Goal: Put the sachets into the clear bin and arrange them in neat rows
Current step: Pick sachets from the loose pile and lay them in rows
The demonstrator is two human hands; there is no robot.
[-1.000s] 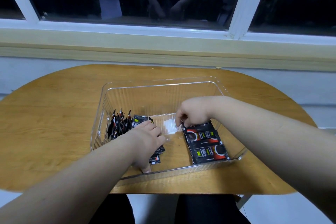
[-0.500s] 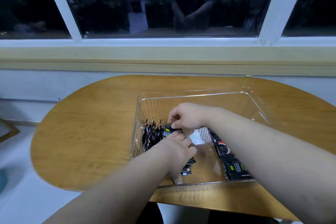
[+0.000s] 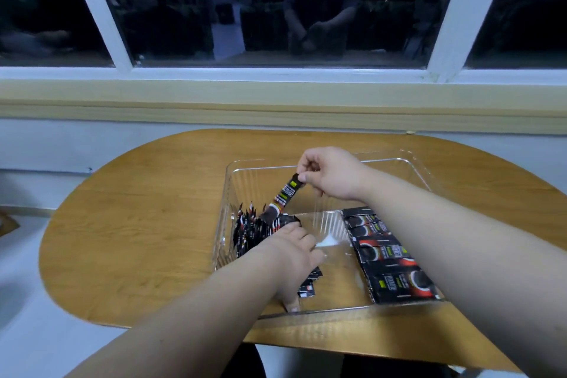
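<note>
The clear bin [image 3: 383,181], a ribbed see-through rectangle, sits on the desk [image 3: 147,224] toward its 5 o'clock edge. Inside, at 9 o'clock, a packed row of black sachets [image 3: 248,230] stands on edge. From 3 to 5 o'clock, a flat overlapping row [image 3: 386,255] lies face up, showing red-and-white print. At 7 o'clock, more sachets [image 3: 310,285] lie under the left hand [image 3: 291,258]. One sachet [image 3: 283,196] hangs tilted above the upright row, its top end in the right hand's [image 3: 331,175] grip.
</note>
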